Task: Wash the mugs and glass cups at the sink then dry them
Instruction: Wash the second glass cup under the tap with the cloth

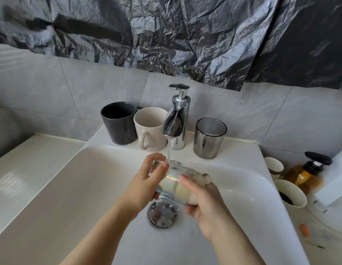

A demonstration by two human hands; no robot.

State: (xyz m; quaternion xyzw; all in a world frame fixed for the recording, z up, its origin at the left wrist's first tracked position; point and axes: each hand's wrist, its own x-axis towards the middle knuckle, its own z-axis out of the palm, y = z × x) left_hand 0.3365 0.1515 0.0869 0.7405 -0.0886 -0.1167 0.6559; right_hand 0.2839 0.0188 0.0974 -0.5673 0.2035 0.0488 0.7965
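**Both hands hold a glass under the running tap**

The left hand [147, 180] and the right hand [206, 205] each curl around a clear glass [174, 178], which lies on its side above the sink [70, 188], over the drain [163, 213]. The left hand grips the end nearest the tap [175, 119], the right hand the other end. A stream of water [168, 153] falls onto the glass beside the left fingers. On the ledge behind stand a black mug [118, 121] touching a cream mug [149, 127], and, on the tap's other side, a smoked glass cup [209, 138]. Two paper cups [274, 166] and an amber pump bottle [307, 173] sit to the right.
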